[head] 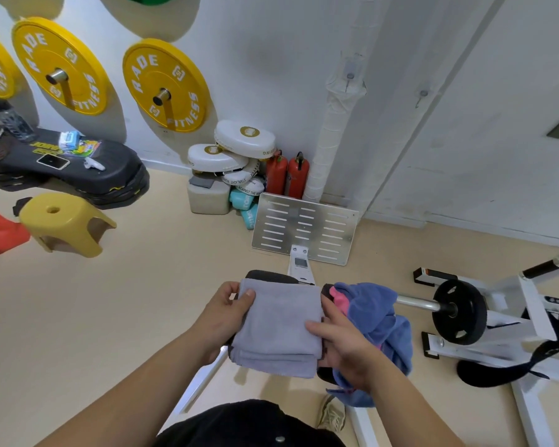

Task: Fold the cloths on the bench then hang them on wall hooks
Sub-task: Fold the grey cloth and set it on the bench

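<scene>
Black padded worktop (273,275), mostly hidden under a soft grey cloth (279,321) folded into a thick square. A crumpled, fleecy blue cloth (378,314) sits just beside it on the right. Left hand (221,317) and right hand (342,340) each pinch a side edge of the grey one, thumbs on top, fingers wrapped round.

On the bench (271,275) a folded cloth (276,321), perhaps two crumpled cloths (376,317) just right of it, wall hooks (422,95) beyond.

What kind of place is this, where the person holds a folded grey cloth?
Most likely a small gym or fitness room. Yellow weight plates hang on wall pegs, a steel bar carries a black plate on a white frame, and white boxing pads are piled in the corner.
</scene>
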A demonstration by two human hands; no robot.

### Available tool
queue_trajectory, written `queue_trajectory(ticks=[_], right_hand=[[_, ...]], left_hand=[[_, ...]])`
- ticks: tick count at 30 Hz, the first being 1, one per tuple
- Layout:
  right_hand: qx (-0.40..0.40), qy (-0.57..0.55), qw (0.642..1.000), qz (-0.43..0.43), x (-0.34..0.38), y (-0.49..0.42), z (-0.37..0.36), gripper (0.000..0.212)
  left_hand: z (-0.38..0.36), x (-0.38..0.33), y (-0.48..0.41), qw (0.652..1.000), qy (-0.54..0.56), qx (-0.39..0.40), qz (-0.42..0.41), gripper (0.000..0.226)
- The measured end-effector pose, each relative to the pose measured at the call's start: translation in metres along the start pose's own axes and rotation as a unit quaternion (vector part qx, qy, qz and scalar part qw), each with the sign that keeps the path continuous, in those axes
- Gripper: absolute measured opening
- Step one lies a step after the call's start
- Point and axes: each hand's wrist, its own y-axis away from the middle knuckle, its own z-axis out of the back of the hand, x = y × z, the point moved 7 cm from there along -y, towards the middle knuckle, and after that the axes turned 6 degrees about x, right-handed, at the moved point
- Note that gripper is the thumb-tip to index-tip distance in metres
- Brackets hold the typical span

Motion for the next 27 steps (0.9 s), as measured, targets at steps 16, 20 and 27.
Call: queue_trajectory(ticks=[16, 20, 27], right_hand=[[-0.126, 0.234, 0.964, -0.012, -0.048, -0.114, 0.04, 0.054], [-0.137, 0.402, 0.906, 0.008, -0.063, -0.122, 0.032, 0.043], [-0.173, 0.631, 0.755, 0.045, -0.065, -0.118, 0.023, 0.064]], left_hand=[[0.019, 0.016, -0.101, 0.976, -0.214, -0.007, 0.037, 0.084], [0.019, 0.043, -0.109, 0.863, -0.505, -0.003, 0.003, 0.066], [-0.01, 0.059, -0.114, 0.674, -0.704, 0.054, -0.216, 0.04]])
